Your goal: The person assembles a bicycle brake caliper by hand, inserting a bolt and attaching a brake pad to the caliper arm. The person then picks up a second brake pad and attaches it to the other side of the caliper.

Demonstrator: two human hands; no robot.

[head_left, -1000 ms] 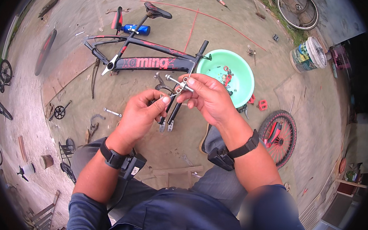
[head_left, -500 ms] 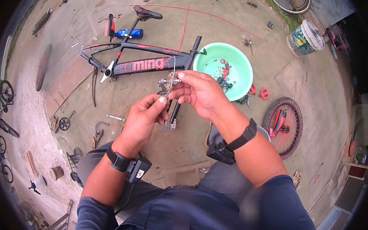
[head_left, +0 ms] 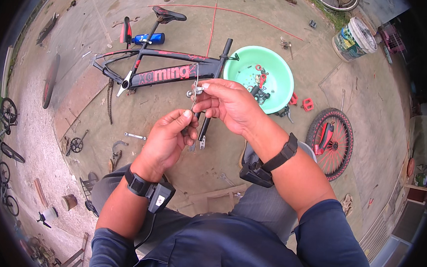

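In front of the bike frame, my left hand (head_left: 166, 138) and my right hand (head_left: 231, 105) work close together on a small silver bolt-like metal part (head_left: 195, 92). The right thumb and fingers pinch its right end. A thin bent metal rod (head_left: 197, 74) rises from it. Below, the left thumb and curled fingers grip the lower end of this piece, whose exact shape is hidden in the fingers. Behind them lies the black and red bicycle frame (head_left: 173, 73) on its side, its fork (head_left: 204, 128) reaching down past my fingertips.
A mint-green basin (head_left: 286, 84) holds small loose parts. Right of it are red pedals (head_left: 307, 105) and a red-spoked wheel (head_left: 330, 160). A wrench (head_left: 135, 136), crankset (head_left: 77, 145) and chain (head_left: 110, 102) lie left. A bucket (head_left: 343, 46) stands far right.
The silver part and thin rod have turned slightly and shifted a little left in my fingers. Both hands keep their grip, and the view has moved slightly.
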